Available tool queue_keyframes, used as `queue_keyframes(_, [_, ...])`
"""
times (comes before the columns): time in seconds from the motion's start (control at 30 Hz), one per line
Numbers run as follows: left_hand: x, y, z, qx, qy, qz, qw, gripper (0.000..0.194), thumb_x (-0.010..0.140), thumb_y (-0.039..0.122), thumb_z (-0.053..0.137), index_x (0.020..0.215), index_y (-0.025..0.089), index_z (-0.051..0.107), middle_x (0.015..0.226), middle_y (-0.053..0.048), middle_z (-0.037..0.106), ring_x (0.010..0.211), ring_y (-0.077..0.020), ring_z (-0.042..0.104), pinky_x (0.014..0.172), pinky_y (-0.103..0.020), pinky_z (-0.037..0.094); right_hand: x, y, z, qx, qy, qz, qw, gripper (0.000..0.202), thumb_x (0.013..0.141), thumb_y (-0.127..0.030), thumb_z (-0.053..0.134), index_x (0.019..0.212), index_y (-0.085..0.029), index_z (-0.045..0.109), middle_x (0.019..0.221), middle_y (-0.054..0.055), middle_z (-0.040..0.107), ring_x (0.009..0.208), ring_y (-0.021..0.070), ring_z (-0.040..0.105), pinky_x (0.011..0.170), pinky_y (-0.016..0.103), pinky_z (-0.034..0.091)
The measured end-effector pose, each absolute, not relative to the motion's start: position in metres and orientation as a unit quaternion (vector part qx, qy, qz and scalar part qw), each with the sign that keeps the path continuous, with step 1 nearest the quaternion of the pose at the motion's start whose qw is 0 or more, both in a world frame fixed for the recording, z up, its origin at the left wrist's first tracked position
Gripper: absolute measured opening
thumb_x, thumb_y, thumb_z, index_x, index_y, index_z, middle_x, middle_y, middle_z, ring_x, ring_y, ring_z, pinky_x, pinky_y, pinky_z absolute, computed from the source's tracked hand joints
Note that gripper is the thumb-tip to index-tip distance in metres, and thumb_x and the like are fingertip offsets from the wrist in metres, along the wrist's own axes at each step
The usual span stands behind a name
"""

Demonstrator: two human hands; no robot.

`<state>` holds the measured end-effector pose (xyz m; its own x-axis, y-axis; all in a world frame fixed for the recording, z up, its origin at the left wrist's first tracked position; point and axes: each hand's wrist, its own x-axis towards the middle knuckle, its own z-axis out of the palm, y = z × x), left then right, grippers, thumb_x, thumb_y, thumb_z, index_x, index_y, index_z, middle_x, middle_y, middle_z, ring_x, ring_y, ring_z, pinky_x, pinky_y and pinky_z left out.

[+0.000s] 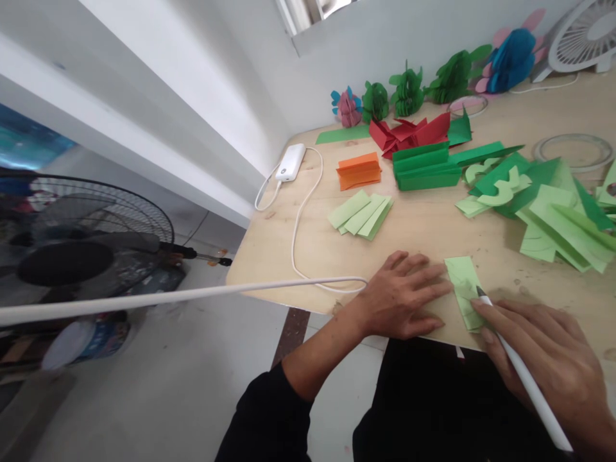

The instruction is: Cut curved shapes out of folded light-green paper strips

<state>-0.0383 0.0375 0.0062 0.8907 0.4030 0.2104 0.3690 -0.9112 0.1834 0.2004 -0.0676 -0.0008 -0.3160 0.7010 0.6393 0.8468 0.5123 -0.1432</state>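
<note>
A folded strip of light green paper (462, 282) lies near the table's front edge, with faint lines on it. My left hand (403, 295) rests flat on the table, fingers spread, the fingertips at the strip's left edge. My right hand (543, 353) grips a white pencil (524, 378) whose dark tip is at the strip's right edge. Fingers of my right hand also lie on the lower part of the paper. Beyond my left hand are several light green folded papers (363, 215).
Orange folded paper (359, 171), green folded paper (426, 168) and red folded paper (409, 133) lie farther back. Green scraps (558, 212) and a tape roll (573, 151) are at the right. A white cable (294, 237) runs from a power bank (290, 162). Paper figures (408, 93) line the wall.
</note>
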Motion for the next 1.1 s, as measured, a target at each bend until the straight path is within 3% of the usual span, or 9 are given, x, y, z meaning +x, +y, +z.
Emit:
queue_keyframes(0.1, [-0.0383,0.0378,0.0065,0.97,0.198,0.122,0.071,0.058,0.102,0.059,0.049,0.143,0.02,0.063,0.157,-0.009,0.057,0.143,-0.032,0.047,0.12,-0.051,0.034,0.2004,-0.0669,0.0006,-0.47,-0.812,-0.125,0.322,0.038,0.085,-0.009,0.072,0.123,-0.016,0.068,0.094,0.007,0.08,0.089,0.022,0.074,0.085,0.036,0.049])
queue_keyframes(0.2, [-0.0382,0.0379,0.0061,0.97,0.197,0.123,0.07,0.059,0.103,0.06,0.048,0.143,0.02,0.063,0.156,-0.009,0.057,0.142,-0.0319,0.047,0.12,-0.051,0.034,0.1991,-0.0669,0.0019,-0.467,-0.814,-0.126,0.321,0.032,0.085,-0.008,0.072,0.117,-0.014,0.069,0.094,0.009,0.08,0.09,0.0232,0.073,0.084,0.037,0.049])
queue_keyframes(0.53, [-0.0385,0.0377,0.0039,0.969,0.194,0.143,0.06,0.057,0.103,0.057,0.047,0.142,0.019,0.064,0.156,-0.009,0.058,0.141,-0.0316,0.048,0.119,-0.051,0.034,0.1972,-0.0679,0.0017,-0.476,-0.81,-0.113,0.324,0.061,0.087,-0.01,0.069,0.146,-0.016,0.057,0.094,0.009,0.08,0.088,0.0273,0.074,0.083,0.041,0.048])
queue_keyframes(0.67, [-0.039,0.038,0.0034,0.969,0.194,0.142,0.063,0.059,0.103,0.06,0.047,0.143,0.02,0.064,0.159,-0.009,0.055,0.144,-0.0316,0.046,0.12,-0.05,0.033,0.199,-0.0661,0.002,-0.465,-0.817,-0.127,0.317,0.067,0.086,-0.011,0.071,0.151,-0.013,0.053,0.093,0.01,0.08,0.087,0.0288,0.073,0.08,0.042,0.048])
queue_keyframes(0.87, [-0.0387,0.0393,0.0018,0.974,0.179,0.129,0.057,0.06,0.102,0.067,0.046,0.148,0.032,0.061,0.162,-0.006,0.051,0.146,-0.0321,0.044,0.122,-0.052,0.031,0.1989,-0.0661,0.0017,-0.461,-0.819,-0.139,0.313,0.077,0.086,-0.011,0.071,0.158,-0.013,0.045,0.094,0.011,0.08,0.084,0.0288,0.073,0.079,0.043,0.049])
queue_keyframes(1.1, [-0.0383,0.0404,0.0037,0.975,0.186,0.104,0.063,0.063,0.099,0.072,0.048,0.148,0.035,0.062,0.162,-0.005,0.051,0.149,-0.0332,0.042,0.125,-0.053,0.027,0.1997,-0.067,0.001,-0.459,-0.822,-0.133,0.31,0.076,0.088,-0.012,0.068,0.16,-0.013,0.043,0.094,0.011,0.08,0.086,0.0295,0.073,0.077,0.043,0.048])
